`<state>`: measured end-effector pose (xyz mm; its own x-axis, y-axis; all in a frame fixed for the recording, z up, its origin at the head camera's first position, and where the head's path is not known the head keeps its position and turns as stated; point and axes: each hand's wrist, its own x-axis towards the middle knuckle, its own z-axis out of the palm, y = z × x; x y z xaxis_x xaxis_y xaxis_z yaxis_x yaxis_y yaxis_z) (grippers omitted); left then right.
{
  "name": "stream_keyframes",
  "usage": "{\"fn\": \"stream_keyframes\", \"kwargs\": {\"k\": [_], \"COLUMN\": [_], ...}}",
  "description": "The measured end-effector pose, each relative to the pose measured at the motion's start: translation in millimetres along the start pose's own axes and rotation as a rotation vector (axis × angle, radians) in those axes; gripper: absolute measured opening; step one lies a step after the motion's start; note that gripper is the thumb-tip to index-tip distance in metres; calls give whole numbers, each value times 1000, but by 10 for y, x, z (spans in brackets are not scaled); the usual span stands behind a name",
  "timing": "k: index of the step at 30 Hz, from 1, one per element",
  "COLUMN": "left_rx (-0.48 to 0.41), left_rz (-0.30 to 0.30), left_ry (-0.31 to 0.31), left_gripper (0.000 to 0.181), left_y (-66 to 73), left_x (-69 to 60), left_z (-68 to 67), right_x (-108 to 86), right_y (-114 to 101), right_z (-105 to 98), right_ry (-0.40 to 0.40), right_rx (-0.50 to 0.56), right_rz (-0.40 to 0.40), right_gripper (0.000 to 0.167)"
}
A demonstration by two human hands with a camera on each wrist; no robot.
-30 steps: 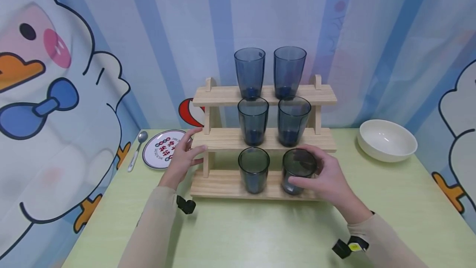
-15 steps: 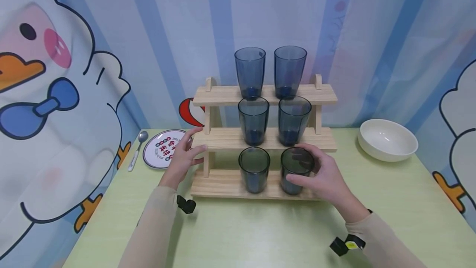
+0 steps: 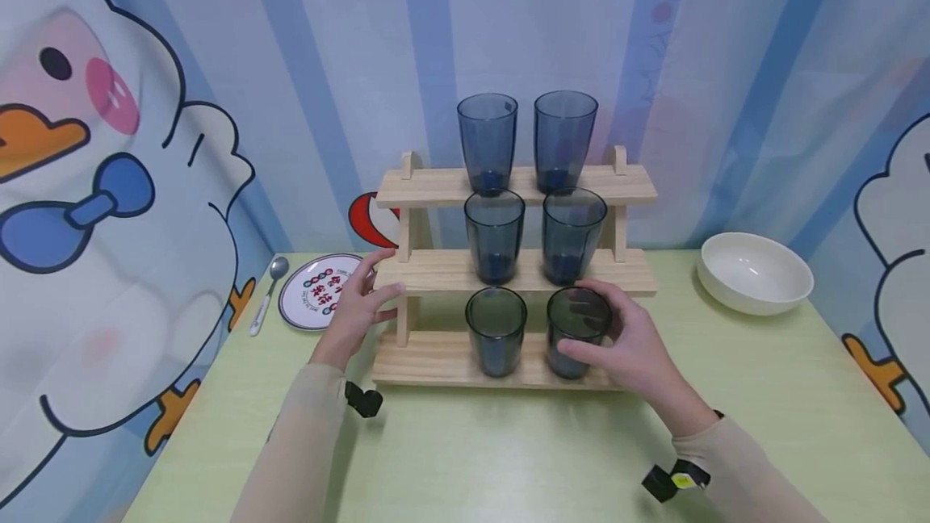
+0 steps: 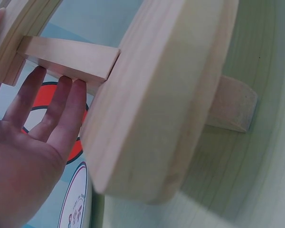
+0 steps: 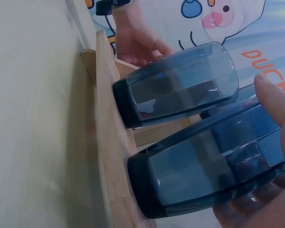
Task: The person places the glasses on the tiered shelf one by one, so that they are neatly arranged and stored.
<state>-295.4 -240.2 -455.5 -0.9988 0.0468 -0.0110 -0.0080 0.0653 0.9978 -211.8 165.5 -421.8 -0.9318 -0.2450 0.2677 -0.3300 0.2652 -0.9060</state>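
Observation:
A three-tier wooden rack (image 3: 436, 357) holds several blue-grey tumblers, in pairs on each shelf. My right hand (image 3: 635, 343) wraps round the lower right tumbler (image 3: 574, 357), thumb at the front and fingers behind. Its base meets the bottom shelf in the right wrist view, beside the lower left tumbler (image 5: 180, 85). My left hand (image 3: 353, 313) holds the rack's left end: thumb and forefinger span the middle shelf's end, while other fingertips touch the upright (image 4: 69, 57). Part of the forefinger is hidden behind the board.
Left of the rack lie a round printed plate (image 3: 308, 297) and a spoon (image 3: 269, 297). A white bowl (image 3: 756, 274) stands at the right back. A duck-print curtain (image 3: 327, 87) hangs behind the green table (image 3: 450, 458).
My right hand and the lower right tumbler have shifted slightly left along the bottom shelf. The left hand stays in place on the rack.

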Motion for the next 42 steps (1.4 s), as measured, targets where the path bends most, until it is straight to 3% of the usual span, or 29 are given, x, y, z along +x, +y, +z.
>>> {"fn": "stream_keyframes", "kwargs": {"k": [29, 36, 42], "left_rx": [-7, 6, 56], "left_rz": [-3, 11, 40], "left_ry": [-3, -10, -29], "left_gripper": [65, 68, 67], "left_y": [-17, 18, 61], "left_x": [26, -5, 13], "left_z": [-12, -12, -46], "right_x": [-32, -126, -188], "right_y": [43, 114, 207], "right_z": [58, -85, -316], "right_ry": [32, 32, 34], "right_rx": [-10, -3, 45], "right_rz": [-21, -55, -180], "right_gripper": [83, 85, 83]}}
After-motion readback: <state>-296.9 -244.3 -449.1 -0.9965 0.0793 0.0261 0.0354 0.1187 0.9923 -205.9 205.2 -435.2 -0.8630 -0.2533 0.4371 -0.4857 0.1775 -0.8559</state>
